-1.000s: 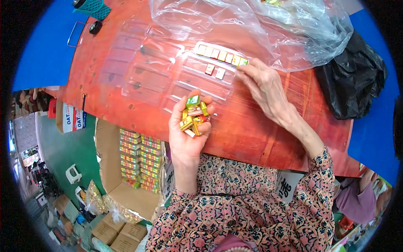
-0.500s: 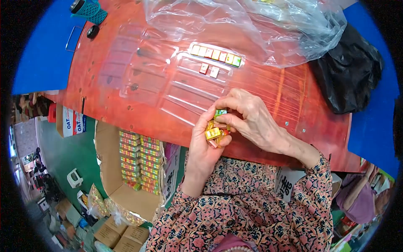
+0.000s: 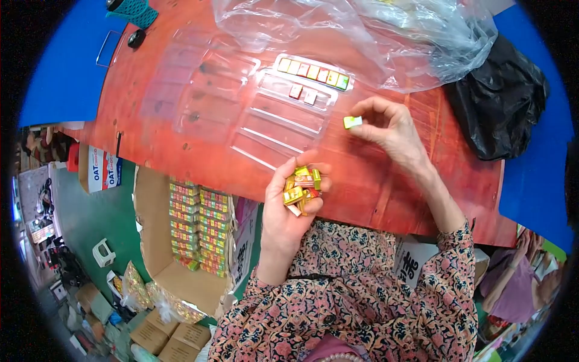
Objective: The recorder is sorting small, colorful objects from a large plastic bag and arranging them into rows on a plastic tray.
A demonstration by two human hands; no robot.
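Note:
My left hand (image 3: 288, 208) is cupped palm up at the near edge of the red table (image 3: 181, 151), holding a pile of small yellow, red and green wrapped cubes (image 3: 301, 187). My right hand (image 3: 392, 130) is raised over the table to the right and pinches one yellow-green cube (image 3: 352, 122) between thumb and fingertips. A clear plastic tray (image 3: 283, 120) with long slots lies ahead of both hands. Its far slot holds a row of coloured cubes (image 3: 313, 72), and two cubes (image 3: 303, 93) sit in the slot below it.
A crumpled clear plastic bag (image 3: 374, 36) lies at the back of the table, with a black bag (image 3: 500, 102) at the right. Below the table's left side stands an open carton (image 3: 193, 229) stacked with coloured boxes. More cardboard boxes (image 3: 163, 338) sit on the floor.
My right hand has left the pile in my left hand and moved up and right with one cube pinched in it. The left hand has stayed near the table edge.

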